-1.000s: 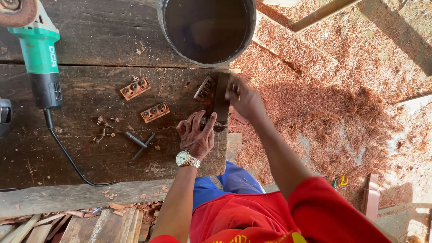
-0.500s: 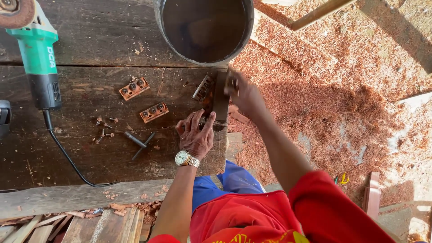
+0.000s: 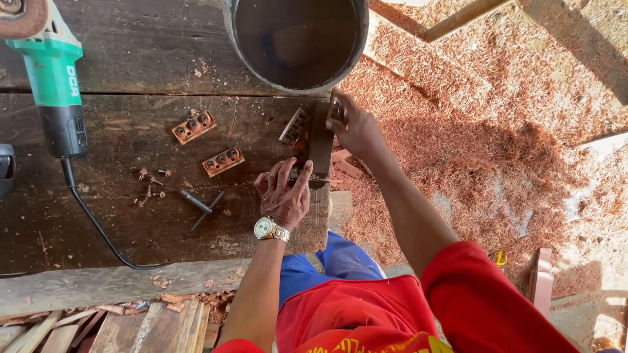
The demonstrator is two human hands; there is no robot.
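Red cloth of the person's shirt fills the near edge, with blue trousers just past it. From there the left hand (image 3: 285, 195), a silver wristwatch (image 3: 270, 229) on its wrist, lies on the dark wooden workbench (image 3: 118, 216). Its fingers are spread loosely, and the fingertips press on the near end of a small dark wood block (image 3: 320, 140) that stands at the bench's right edge. Whether anything is pinched under those fingertips cannot be made out.

Farther on, the right hand (image 3: 356, 131) is curled around the far end of the same block, fingers closed about a metal hinge (image 3: 336, 110) held against the wood. Most of that hinge is hidden by the fingers. A second metal hinge (image 3: 295, 125) leans just left of the block.

Left of the hands lie two dark bolts (image 3: 201, 202), a scatter of small screws (image 3: 150, 186) and two rusty plates (image 3: 209, 144). A green angle grinder (image 3: 55, 85) sits at the far left, its disc cut off by the frame. A grey bucket (image 3: 297, 42) stands beyond the block, its top cropped. Reddish sawdust (image 3: 471, 131) covers the ground to the right.
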